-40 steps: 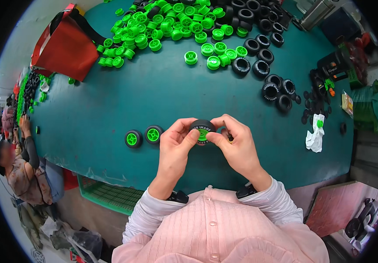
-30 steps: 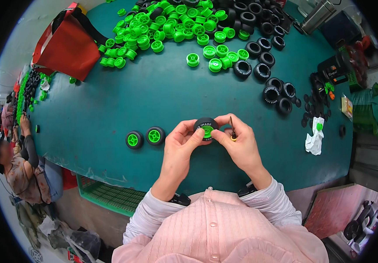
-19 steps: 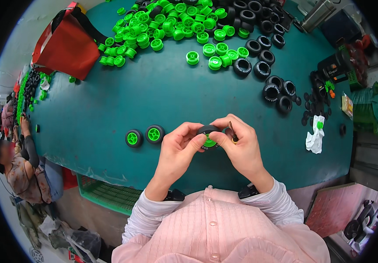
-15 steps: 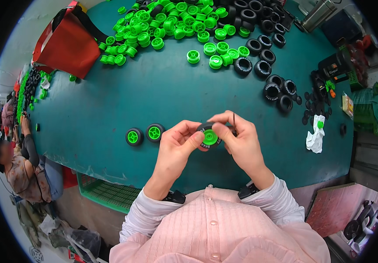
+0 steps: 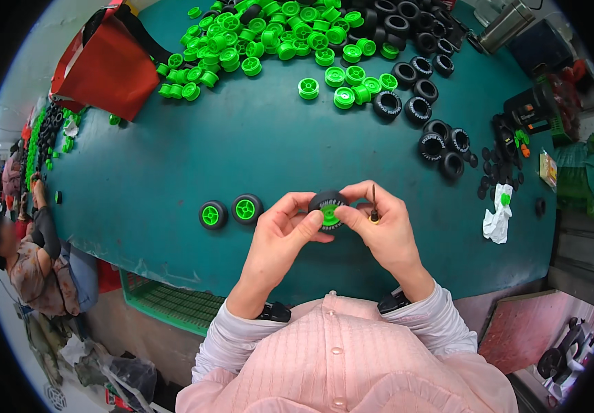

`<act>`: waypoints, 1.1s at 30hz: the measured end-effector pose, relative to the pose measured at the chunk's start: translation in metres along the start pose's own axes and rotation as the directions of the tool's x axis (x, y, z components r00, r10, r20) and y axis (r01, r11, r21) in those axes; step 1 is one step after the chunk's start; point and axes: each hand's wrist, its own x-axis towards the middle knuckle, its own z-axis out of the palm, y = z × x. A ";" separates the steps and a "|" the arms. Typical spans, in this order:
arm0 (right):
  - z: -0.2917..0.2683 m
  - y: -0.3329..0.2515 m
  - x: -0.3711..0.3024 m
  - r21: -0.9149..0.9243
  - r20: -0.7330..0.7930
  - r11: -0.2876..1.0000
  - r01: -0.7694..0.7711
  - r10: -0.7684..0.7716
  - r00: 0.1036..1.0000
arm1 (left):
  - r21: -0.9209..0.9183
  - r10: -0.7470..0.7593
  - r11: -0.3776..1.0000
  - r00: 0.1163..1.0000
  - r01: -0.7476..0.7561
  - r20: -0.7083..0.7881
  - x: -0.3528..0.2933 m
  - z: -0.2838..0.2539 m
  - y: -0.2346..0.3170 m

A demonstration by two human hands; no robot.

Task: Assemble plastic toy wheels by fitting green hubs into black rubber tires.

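Note:
Both of my hands hold a toy wheel, a black rubber tyre around a green hub [image 5: 329,215], above the near part of the table. My left hand [image 5: 284,226] grips its left side, thumb on the hub face. My right hand [image 5: 378,224] pinches the right side, its thumb pressing by the hub's edge. A thin dark pointed tool [image 5: 374,196] with a yellowish handle end also sits among my right fingers, tip upward; its exact kind is unclear. Just left of my left hand stand two wheels with tyres on, one nearer [image 5: 246,208] and one farther left [image 5: 212,215].
Green hubs [image 5: 286,51] are heaped at the table's far side, with black tyres [image 5: 397,25] beside them and more tyres [image 5: 432,145] at right. A red bag [image 5: 107,72] stands far left. Small black discs [image 5: 493,165] and white tissue [image 5: 496,219] lie right. A person [image 5: 42,268] sits left.
The wheel has tilted in my hands, showing more of its tread. My right thumb has shifted lower on it, and the pointed tool has swung more into view. My view has moved slightly.

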 end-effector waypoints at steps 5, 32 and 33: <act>0.000 0.001 -0.005 -0.115 0.021 0.980 0.163 -0.162 0.987 | 0.112 0.017 0.993 0.997 -0.026 0.081 0.000 -0.013 -0.003; -0.001 0.000 -0.008 -0.028 0.041 0.999 0.023 -0.022 0.999 | -0.021 0.012 1.000 0.999 -0.013 -0.029 -0.007 0.000 0.003; 0.000 -0.001 -0.008 -0.030 0.041 0.999 0.016 -0.015 0.999 | 0.027 0.030 0.999 1.000 -0.030 -0.008 -0.006 -0.003 0.002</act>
